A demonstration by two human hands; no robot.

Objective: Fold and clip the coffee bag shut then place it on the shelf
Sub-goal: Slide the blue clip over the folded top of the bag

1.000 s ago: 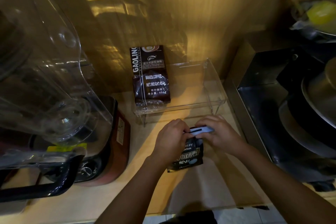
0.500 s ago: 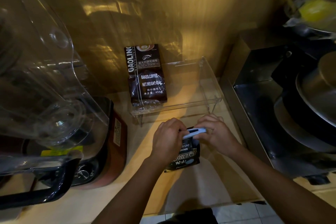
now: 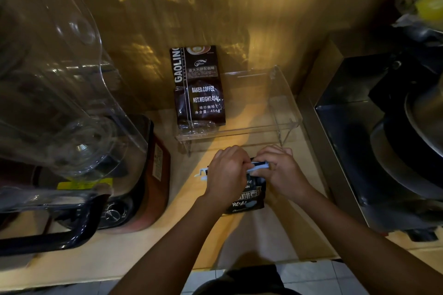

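Note:
A small dark coffee bag lies on the wooden counter in front of a clear acrylic shelf. Across its top edge runs a pale blue sealing clip; one end of the clip pokes out left of my left hand. My left hand covers the bag's upper left and grips the clip. My right hand pinches the clip's right part against the bag's top. The bag's fold is hidden under my fingers.
A larger brown coffee bag stands on the left half of the shelf, against the wall. A blender with a clear jug fills the left side. A steel appliance with stacked pans stands at the right.
Both hands have stayed on the bag's top. The clip now sticks out to the left of my left hand, and it lies further across the bag.

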